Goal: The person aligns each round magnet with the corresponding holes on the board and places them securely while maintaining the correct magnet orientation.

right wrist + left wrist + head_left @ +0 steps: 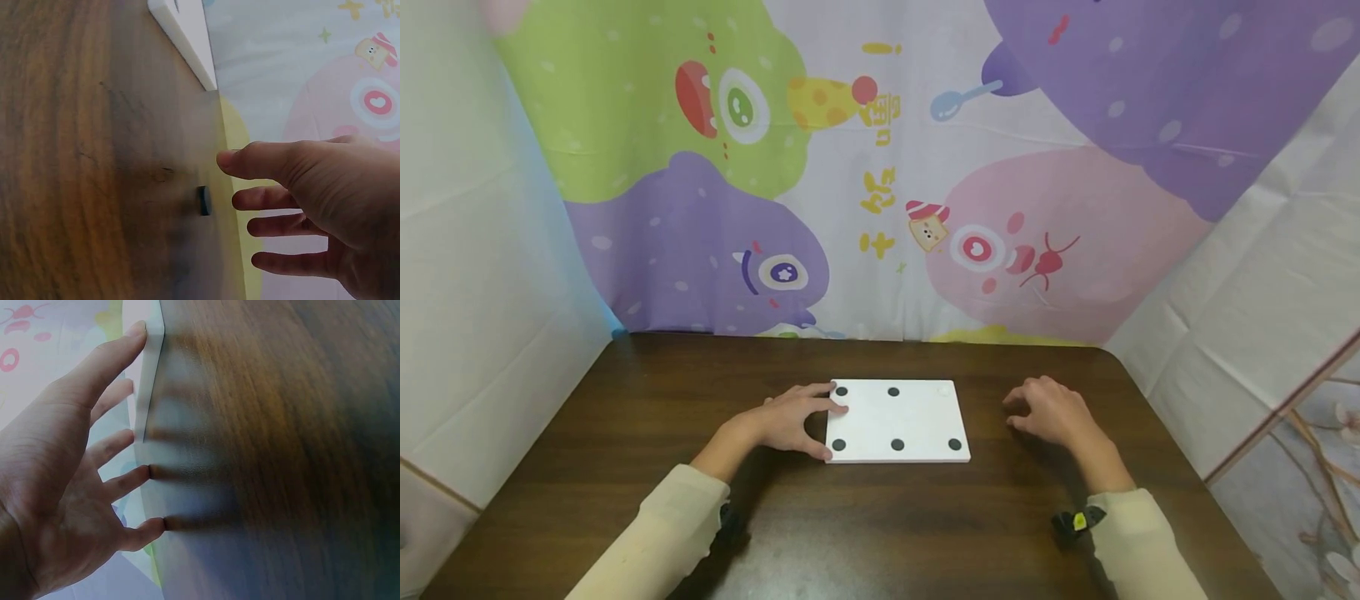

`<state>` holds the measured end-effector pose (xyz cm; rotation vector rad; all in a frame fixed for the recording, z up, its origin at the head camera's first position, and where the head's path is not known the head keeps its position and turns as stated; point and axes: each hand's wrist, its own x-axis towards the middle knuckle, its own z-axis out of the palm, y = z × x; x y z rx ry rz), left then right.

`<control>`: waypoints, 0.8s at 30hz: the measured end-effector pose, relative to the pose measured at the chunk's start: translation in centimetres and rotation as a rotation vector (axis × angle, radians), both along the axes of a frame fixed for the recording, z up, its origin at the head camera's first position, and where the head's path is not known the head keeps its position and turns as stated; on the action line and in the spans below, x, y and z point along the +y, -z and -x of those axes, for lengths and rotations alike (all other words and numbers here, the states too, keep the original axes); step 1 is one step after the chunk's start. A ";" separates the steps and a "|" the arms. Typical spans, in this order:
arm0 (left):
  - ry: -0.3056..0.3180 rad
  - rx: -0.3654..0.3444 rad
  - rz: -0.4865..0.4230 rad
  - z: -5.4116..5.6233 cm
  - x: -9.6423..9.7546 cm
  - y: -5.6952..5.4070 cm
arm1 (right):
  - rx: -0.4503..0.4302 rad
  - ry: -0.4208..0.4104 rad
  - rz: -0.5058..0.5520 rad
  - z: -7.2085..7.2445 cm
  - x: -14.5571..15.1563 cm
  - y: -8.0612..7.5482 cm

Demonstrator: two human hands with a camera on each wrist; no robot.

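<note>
A white rectangular board [917, 421] lies on the table with several black discs [897, 445] on it. A pale round mark without a disc [943, 390] shows at its far right corner. At the board's left end my left hand [786, 421] has spread fingers, the thumb touching the near corner and a fingertip over the top. My right hand [1048, 410] hovers right of the board, fingers loosely extended and apart from it. In the right wrist view a small black disc [204, 200] is just off its fingertips, untouched; the head view does not show it.
The dark brown wooden table [880, 517] carries the board. Behind it hangs a cartoon-printed curtain [880, 308], with white panels [497, 208] at the sides. Wrist-worn devices [1078, 522] sit at the sleeves.
</note>
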<state>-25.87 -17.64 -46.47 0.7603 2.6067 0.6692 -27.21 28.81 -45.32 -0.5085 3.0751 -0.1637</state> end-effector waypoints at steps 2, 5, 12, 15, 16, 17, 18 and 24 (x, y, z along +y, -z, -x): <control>0.000 -0.003 -0.002 0.0 0.0 0.1 | 0.005 -0.003 -0.001 0.0 0.0 0.3; -0.002 -0.003 -0.002 0.1 0.1 0.1 | 0.010 -0.001 -0.004 -0.1 0.1 0.4; -0.001 0.002 0.000 0.1 0.0 0.0 | -0.010 0.022 -0.014 -0.1 0.2 0.6; 0.003 0.004 -0.001 0.2 0.0 0.1 | -0.030 0.030 -0.018 -0.1 0.2 0.6; 0.004 0.005 -0.002 0.2 0.0 0.1 | -0.037 0.033 -0.020 -0.1 0.1 0.6; 0.005 0.004 -0.002 0.2 0.0 0.1 | -0.044 0.036 -0.022 -0.1 0.1 0.7; 0.006 0.004 -0.003 0.2 0.0 0.2 | -0.050 0.037 -0.023 -0.1 0.1 0.7; 0.003 0.000 -0.002 0.3 0.0 0.3 | -0.066 0.044 -0.015 -0.1 0.1 0.9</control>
